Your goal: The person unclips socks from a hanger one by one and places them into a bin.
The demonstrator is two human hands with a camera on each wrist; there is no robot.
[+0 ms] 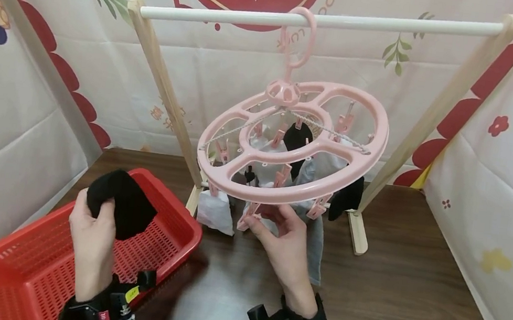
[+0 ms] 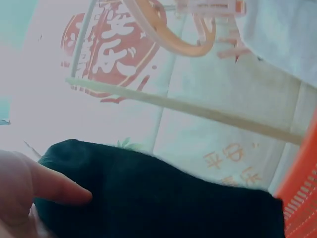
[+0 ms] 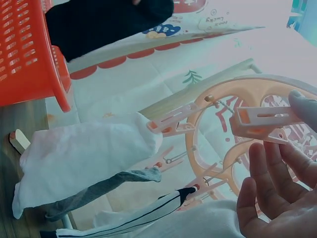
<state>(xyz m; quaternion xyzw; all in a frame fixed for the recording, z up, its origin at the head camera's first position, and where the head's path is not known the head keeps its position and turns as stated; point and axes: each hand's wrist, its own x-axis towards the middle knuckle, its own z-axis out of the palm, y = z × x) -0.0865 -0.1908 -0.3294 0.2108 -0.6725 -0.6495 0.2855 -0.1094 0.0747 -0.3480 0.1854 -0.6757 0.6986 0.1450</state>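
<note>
Sock point(image 1: 132, 209), plain black, sits in the grip of your left hand point(image 1: 93, 231), pinched between thumb and fingers, above the red basket point(image 1: 188, 234) on the left of the tabletop point(image 1: 394, 281). Your right hand point(image 1: 287, 242) is at the near rim of the pink hanger point(image 1: 216, 181), its grip pinching a pink clip point(image 3: 260, 121), thumb on one side and fingers on the other. Your sock and that clip are well apart. The hanger tilts, and its hook point(image 1: 312, 39) loops over the white bar point(image 1: 395, 24) of a wooden stand point(image 1: 163, 78) set on the tabletop. Left of your pinched clip hangs a white sock point(image 1: 216, 211); to the right a grey cloth point(image 1: 315, 248) drops low, with a second black sock point(image 1: 347, 198) farther right. Another black piece point(image 1: 298, 139) hangs farther back. From your right wrist, a striped sock point(image 3: 148, 213) also shows among the hanging pieces. Behind the stand spreads a printed backdrop point(image 1: 379, 84).
</note>
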